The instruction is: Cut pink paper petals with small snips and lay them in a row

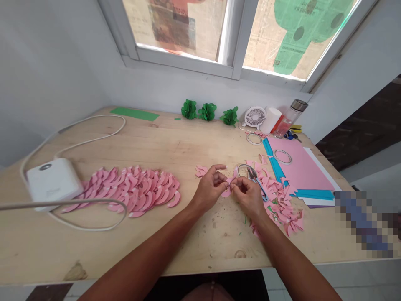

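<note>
Handling step: right hand [249, 196] pinches pink paper piece [226, 193]; left hand [209, 189] beside it, grip closure unclear. Next move calls for fingertip precision.

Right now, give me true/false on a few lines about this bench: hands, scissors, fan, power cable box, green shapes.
1. The left hand and right hand are both at a small pink paper piece. True.
2. The scissors are in the right hand. False: the scissors lie beside it.
3. The fan stands upright. True.
4. The white box has a cable at it. True.
5. Only two green shapes stand near the wall. False: three green shapes do.
</note>
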`<state>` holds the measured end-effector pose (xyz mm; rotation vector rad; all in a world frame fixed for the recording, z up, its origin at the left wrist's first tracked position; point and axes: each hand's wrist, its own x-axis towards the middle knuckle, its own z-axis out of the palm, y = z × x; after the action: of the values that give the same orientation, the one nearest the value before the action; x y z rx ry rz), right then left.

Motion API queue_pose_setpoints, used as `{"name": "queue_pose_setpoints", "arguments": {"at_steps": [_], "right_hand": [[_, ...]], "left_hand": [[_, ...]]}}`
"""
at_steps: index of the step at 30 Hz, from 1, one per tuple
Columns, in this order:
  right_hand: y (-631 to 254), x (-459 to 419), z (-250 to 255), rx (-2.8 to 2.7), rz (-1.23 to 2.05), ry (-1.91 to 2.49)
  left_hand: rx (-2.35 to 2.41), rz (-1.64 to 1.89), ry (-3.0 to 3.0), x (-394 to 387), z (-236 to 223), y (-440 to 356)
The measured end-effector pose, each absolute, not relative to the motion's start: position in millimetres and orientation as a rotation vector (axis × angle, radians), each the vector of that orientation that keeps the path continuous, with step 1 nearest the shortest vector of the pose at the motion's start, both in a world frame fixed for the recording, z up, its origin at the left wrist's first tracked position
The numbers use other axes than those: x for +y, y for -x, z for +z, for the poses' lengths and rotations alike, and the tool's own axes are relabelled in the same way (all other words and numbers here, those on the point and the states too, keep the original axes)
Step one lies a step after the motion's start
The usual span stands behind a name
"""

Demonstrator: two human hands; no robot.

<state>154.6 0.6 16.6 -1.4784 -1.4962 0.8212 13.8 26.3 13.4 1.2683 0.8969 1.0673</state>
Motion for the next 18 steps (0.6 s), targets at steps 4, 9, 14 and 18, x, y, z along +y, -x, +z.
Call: {"name": "queue_pose_setpoints", "arguments": {"at_steps": [4,9,14,18], "right_hand": [[-154.5,-0.5,16.8,-1.542,0.758,1.491],[-153.6,-1.4,16.5,-1.579,0.671,1.518],[-152.1,-2.1,15.7,-1.609,0.603,1.514],[-150.8,-3.0,16.2,-1.619,0.569,1.517]], "left_hand": [[0.91,1.074,-1.304,25.9,12.1,-13.8],[0.916,1.093,-1.343,25.3,10.5,-14.5],[0.942,1.101,-1.407,24.2,8.5,-15.4],[0.98,1.124,-1.436,23.0,7.4,-16.8]]}}
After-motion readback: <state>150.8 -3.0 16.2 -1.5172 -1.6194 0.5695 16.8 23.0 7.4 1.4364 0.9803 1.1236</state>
